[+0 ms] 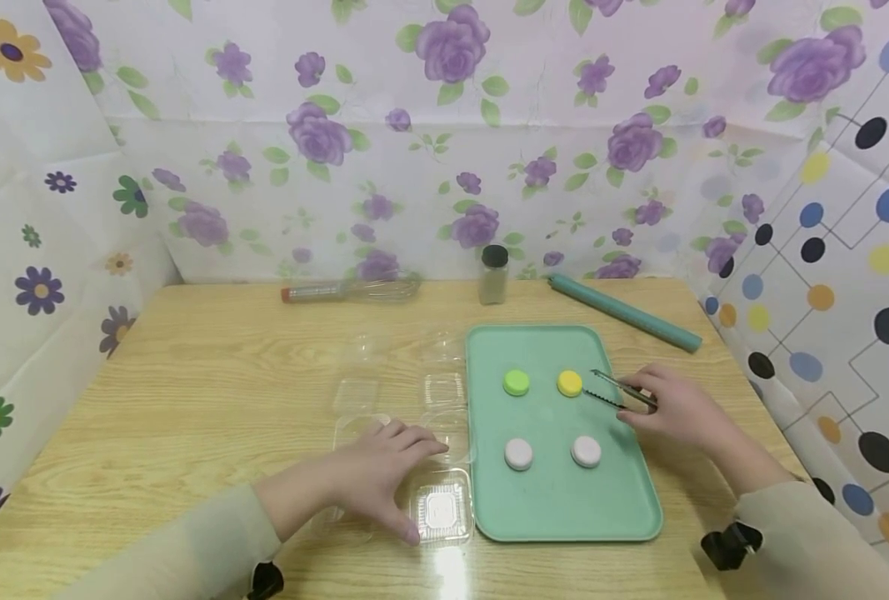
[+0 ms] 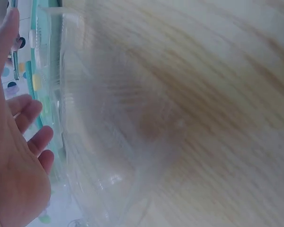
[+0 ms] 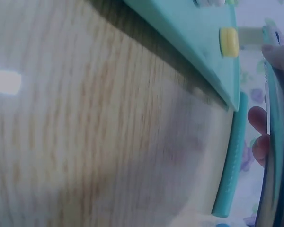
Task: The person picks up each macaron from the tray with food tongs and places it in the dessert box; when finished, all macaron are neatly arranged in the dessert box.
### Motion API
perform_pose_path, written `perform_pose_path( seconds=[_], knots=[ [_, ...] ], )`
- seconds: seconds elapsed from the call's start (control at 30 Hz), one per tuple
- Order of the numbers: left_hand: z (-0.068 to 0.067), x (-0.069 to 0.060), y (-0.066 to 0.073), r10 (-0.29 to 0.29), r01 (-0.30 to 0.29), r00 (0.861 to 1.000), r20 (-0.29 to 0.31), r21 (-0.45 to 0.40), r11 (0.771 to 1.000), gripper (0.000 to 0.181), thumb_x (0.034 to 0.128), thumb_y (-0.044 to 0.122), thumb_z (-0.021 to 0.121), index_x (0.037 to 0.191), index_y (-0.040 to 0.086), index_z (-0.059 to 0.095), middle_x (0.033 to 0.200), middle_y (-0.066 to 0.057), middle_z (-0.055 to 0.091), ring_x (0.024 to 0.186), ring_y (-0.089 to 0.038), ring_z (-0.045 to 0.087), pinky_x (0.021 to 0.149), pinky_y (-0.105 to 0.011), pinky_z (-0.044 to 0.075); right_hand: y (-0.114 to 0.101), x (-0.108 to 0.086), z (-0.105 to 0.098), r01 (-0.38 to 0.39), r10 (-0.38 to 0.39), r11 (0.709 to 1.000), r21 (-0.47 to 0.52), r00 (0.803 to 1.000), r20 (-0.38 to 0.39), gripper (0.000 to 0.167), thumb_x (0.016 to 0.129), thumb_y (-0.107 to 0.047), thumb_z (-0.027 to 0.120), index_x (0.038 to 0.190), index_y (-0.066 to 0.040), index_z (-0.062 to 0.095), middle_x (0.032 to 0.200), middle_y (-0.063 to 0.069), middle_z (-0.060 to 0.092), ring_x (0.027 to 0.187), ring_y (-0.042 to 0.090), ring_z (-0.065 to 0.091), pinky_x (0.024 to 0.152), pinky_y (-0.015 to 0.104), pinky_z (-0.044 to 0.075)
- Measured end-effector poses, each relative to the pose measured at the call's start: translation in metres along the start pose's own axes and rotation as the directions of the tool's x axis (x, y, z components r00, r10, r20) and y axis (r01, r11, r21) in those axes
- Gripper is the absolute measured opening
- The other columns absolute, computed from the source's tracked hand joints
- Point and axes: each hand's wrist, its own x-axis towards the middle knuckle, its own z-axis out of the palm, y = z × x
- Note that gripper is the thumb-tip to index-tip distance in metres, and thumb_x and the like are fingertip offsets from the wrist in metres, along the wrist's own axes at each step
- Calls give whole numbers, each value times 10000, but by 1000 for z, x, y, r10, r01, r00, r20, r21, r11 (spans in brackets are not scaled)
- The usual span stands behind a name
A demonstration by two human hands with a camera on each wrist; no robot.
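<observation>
On the right, my right hand [image 1: 675, 408] holds a pair of metal tongs [image 1: 627, 388] by its arms. The toothed tips are spread apart, with nothing between them, just right of a yellow macaron-like round [image 1: 569, 383]. That round lies on a green tray [image 1: 556, 512] with a green round [image 1: 516, 382] and two pale pink ones, the left pale round [image 1: 518, 454] and the right pale round [image 1: 586, 452]. Left of the tray, my left hand [image 1: 384, 475] hovers over clear plastic boxes [image 1: 442, 510] with lids raised, fingers loosely spread and holding nothing.
Along the back of the wooden table [image 1: 212, 392] lie a whisk [image 1: 354, 289], a jar with a black lid [image 1: 493, 282] and a teal rolling-pin-like rod [image 1: 624, 312]. Patterned cloth [image 1: 444, 150] hangs behind and at both sides.
</observation>
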Motion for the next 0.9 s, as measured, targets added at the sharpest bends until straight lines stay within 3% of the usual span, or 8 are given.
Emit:
perform_pose_path(
  seconds=[0.17,0.4,0.63,0.9],
  knots=[
    [5,1,2,-2,3,999,-46,35,999,1042,628,721,666,1419,119,357,1398,-44,395,1221,-219,370,989,-438,322,-7,-5,1,72,-73,997,13,995,71,436,743,-333,784,1090,-89,681,936,-33,587,686,75,456,578,242,400],
    [6,2,7,10,-6,999,-52,69,998,1034,602,735,668,1387,120,395,1368,-44,419,1218,-217,382,1017,-452,313,-14,-14,-1,70,-83,995,75,976,200,450,753,-377,767,1114,-127,669,977,-47,567,657,60,457,551,211,388],
    [11,1,8,14,-9,998,-57,95,995,1023,629,748,639,1376,94,395,1354,-61,424,1220,-224,386,1038,-502,297,-16,-18,-4,102,-113,993,55,964,243,436,740,-343,778,1104,-130,667,979,-62,554,653,58,455,556,204,371],
    [15,0,7,19,-11,997,-72,121,993,1017,621,751,641,1362,97,400,1326,-31,433,1194,-197,394,972,-401,361,-18,-21,-2,133,-147,989,68,949,280,470,739,-376,776,1122,-129,661,995,-86,555,710,60,471,593,215,403]
  ],
)
